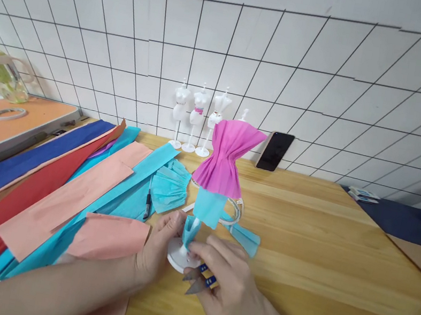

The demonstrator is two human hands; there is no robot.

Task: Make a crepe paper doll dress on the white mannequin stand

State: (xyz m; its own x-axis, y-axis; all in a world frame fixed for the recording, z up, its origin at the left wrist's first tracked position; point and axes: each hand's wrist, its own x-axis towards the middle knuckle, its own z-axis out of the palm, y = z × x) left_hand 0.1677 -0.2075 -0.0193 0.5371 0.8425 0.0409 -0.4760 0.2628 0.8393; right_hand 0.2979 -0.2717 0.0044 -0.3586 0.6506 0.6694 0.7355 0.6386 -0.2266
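A small white mannequin stand (177, 256) stands tilted before me, dressed in a pleated magenta crepe paper top (229, 155) and a light blue paper skirt (209, 207). Beneath the skirt, a blue piece of crepe paper (188, 229) lies along the pole. My left hand (164, 233) is closed at the upper left edge of that piece, beside the round base. My right hand (229, 280) has its fingertips at the piece's lower end, over the base. Tucked in the same hand is a pair of scissors (199, 286), grey blades pointing left; most of the handle is hidden.
Three white mannequins (195, 122) and a phone (275, 151) stand by the tiled wall. Strips of crepe paper (77, 194) cover the left side. A pleated blue piece (170, 186), a black pen (147, 206) and a roll of tape (236, 213) lie nearby.
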